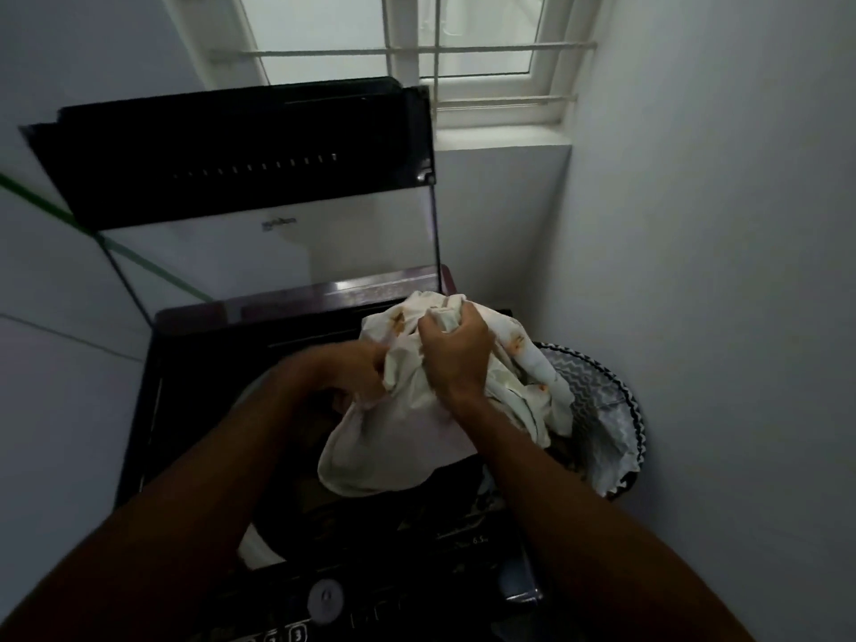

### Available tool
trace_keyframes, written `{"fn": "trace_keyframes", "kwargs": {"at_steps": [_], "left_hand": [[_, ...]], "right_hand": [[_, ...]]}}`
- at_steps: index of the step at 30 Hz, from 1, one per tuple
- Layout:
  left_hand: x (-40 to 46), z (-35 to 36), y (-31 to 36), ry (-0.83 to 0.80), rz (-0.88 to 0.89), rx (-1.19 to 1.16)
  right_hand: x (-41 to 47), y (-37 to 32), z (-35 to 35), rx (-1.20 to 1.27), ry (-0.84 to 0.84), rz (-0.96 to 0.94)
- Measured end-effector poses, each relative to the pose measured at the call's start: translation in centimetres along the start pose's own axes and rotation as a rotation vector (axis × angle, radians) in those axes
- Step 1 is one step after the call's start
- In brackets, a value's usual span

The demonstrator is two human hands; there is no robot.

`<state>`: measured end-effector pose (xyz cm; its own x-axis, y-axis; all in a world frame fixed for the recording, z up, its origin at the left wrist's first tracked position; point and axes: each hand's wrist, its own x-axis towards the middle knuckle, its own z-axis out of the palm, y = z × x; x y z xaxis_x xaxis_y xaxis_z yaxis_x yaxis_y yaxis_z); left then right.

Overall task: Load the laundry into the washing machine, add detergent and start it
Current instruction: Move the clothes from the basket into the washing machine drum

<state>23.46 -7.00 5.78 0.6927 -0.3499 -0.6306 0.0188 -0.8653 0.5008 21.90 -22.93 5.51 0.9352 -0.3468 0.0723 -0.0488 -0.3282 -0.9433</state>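
A pale cloth (407, 433) with small orange marks hangs bunched above the open top of the washing machine (194, 363), its lower fold drooping over the right side of the dark tub opening and its far edge trailing toward the laundry basket (616, 410) that stands just beside the machine on the right. The right hand (456, 352) is closed in a fist on the top of the cloth, the fingers (437, 324) wrapped tight around a gathered wad of fabric. The left hand (356, 368) meets the cloth from the left at about the same height, its fingers pinching into the fabric's edge, though motion blur makes the exact grip hard to read. Both bare forearms reach in from the bottom of the view. The machine's glass lid (259, 187) stands raised behind the tub, with a dark band across its upper part. At the near edge of the machine sits the control panel (370, 613), with a round pale dial (326, 596) and a row of small buttons partly cut off at the bottom of the view. The basket has a zigzag black and white pattern along its rim and more fabric lies inside it. A barred window (463, 53) lets in light above the lid, and plain pale walls close in on both sides.
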Motion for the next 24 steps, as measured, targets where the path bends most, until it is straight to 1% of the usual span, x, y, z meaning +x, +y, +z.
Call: {"fn": "trace_keyframes", "kwargs": {"at_steps": [1, 2, 3, 5, 7, 10, 13, 15, 17, 18, 19, 22, 24], "left_hand": [[-0.7, -1.1, -0.7, 0.002, -0.046, 0.1], [-1.4, -1.9, -0.9, 0.043, -0.084, 0.189], [-2.2, -2.4, -1.4, 0.12, -0.123, 0.24], [-3.2, -2.6, -2.4, 0.314, -0.104, 0.212], [-3.8, -1.9, -3.7, 0.468, -0.079, 0.048], [-3.7, -0.2, -5.4, 0.626, -0.174, -0.213], [-3.7, 1.4, -5.8, 0.718, -0.185, -0.434], [-3.6, 2.5, -5.6, 0.71, -0.164, -0.472], [-3.5, 3.5, -5.4, 0.71, -0.151, -0.433], [-3.3, 4.0, -5.4, 0.695, -0.145, -0.391], [-3.1, 4.4, -5.6, 0.654, -0.137, -0.301], [-2.6, 5.2, -6.1, 0.33, -0.137, 0.113], [-2.1, 5.4, -6.2, 0.152, -0.14, 0.238]], "right_hand": [[-0.7, -0.5, 0.9, 0.012, -0.035, -0.031], [-1.3, -0.8, 1.7, 0.03, -0.066, -0.061], [-2.0, -1.2, 2.6, 0.047, -0.093, -0.092], [-3.0, -1.5, 4.1, 0.058, -0.133, -0.129], [-3.7, -1.4, 5.5, 0.059, -0.188, -0.122], [-4.8, -0.5, 7.3, 0.035, -0.303, -0.136], [-5.8, 0.9, 8.4, 0.005, -0.422, -0.142], [-6.4, 2.1, 8.9, -0.018, -0.485, -0.098], [-7.1, 3.0, 9.0, -0.031, -0.557, -0.032], [-7.3, 3.2, 8.9, -0.074, -0.616, 0.007], [-7.5, 3.6, 8.7, -0.158, -0.695, 0.057], [-7.4, 5.0, 7.4, -0.424, -1.028, 0.151], [-6.7, 5.1, 6.3, -0.512, -1.177, 0.101]]}}
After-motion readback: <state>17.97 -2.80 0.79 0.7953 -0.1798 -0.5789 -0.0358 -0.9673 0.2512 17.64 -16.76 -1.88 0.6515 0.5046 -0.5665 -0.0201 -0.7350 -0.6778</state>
